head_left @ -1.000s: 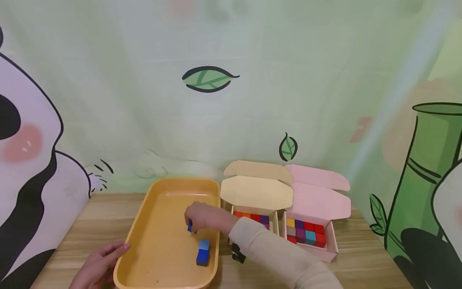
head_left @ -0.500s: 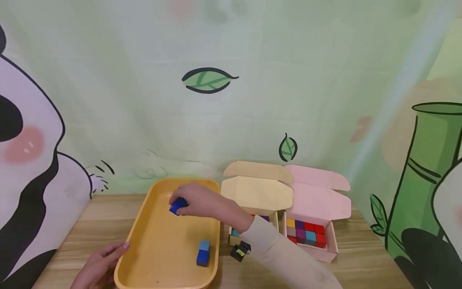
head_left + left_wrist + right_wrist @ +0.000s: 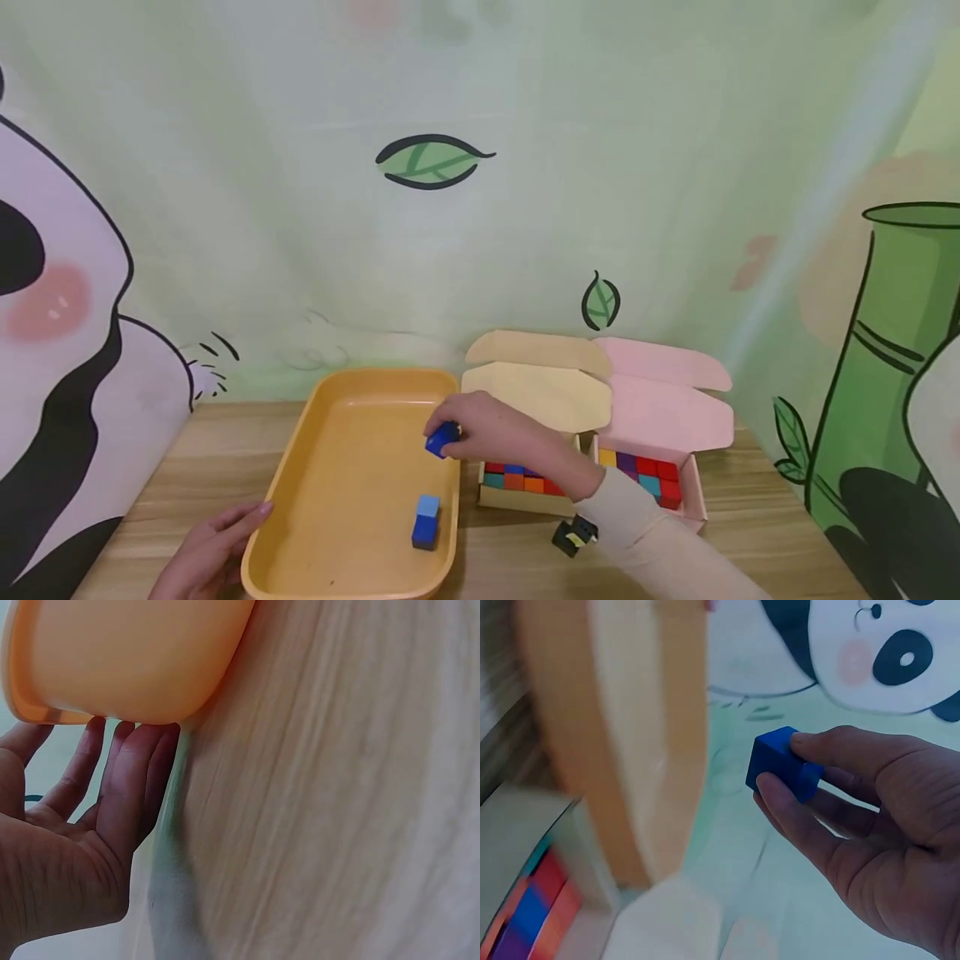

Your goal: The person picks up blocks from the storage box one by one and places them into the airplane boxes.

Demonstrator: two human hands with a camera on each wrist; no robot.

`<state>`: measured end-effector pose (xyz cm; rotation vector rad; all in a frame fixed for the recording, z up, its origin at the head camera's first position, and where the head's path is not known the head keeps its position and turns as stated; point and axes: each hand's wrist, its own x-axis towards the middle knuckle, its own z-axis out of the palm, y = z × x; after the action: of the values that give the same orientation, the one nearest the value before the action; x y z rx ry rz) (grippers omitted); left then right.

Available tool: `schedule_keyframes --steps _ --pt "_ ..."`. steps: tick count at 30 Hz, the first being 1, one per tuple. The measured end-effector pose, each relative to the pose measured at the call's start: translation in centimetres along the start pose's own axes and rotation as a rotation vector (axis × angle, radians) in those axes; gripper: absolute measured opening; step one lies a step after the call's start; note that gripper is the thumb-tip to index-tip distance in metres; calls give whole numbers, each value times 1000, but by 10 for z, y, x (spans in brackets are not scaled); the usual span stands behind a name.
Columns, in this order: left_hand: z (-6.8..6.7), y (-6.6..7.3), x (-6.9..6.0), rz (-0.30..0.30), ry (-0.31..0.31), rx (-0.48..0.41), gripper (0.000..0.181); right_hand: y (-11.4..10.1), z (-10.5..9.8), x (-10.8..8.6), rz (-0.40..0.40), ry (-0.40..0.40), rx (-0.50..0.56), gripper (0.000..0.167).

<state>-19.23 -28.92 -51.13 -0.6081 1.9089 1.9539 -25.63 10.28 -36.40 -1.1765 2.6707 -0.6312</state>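
A dark blue block (image 3: 772, 761) is pinched between the thumb and fingers of my right hand (image 3: 483, 429), held above the right rim of the yellow tray (image 3: 258, 525). Inside that tray, near its right wall, a light blue block (image 3: 428, 505) and a dark blue block (image 3: 424, 533) lie together. My left hand (image 3: 213, 550) is at the tray's near left side. In the left wrist view its fairly straight fingers (image 3: 124, 776) touch the tray's outer wall below the rim. Part of the held block is hidden by my fingers.
Right of the tray stand a cream box (image 3: 525, 502) and a pink box (image 3: 693, 500), lids raised, both holding several coloured blocks. The wrist camera (image 3: 574, 536) hangs under my right wrist. A printed cloth (image 3: 315, 208) backs the wooden table (image 3: 517, 567).
My right hand has lifted the dark blue block from the tray, then carried it right toward the cream box. The left hand stays at the tray's side.
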Motion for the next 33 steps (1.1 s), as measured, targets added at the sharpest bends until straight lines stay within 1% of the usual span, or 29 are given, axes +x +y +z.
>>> schedule_keyframes --steps 3,5,7,12,15,17,22,25,28,33 --pt "-1 -2 -3 17 6 -5 71 18 2 -21 4 23 -8 21" --pt "1 -3 -3 25 8 -3 66 33 2 -39 17 43 -13 20" --pt "2 -4 -2 22 3 -2 67 46 2 -57 51 54 2 19" --pt "1 -3 -1 6 -1 -8 77 74 -9 -102 153 62 63 22" --pt "0 -2 -1 0 3 -16 80 89 -18 -124 202 53 62 23" --pt "-1 -1 -1 1 4 -17 78 99 -22 -136 220 42 52 21" --pt "-3 -2 0 10 8 -16 73 118 -26 -158 260 3 26 20" --pt "-3 -2 0 10 9 -12 75 126 -25 -168 294 -25 6 22" --pt "-3 -2 0 9 11 -8 77 132 -22 -175 331 -42 -5 23" --pt "-3 -1 2 10 13 11 81 140 -18 -183 362 -57 -12 22"
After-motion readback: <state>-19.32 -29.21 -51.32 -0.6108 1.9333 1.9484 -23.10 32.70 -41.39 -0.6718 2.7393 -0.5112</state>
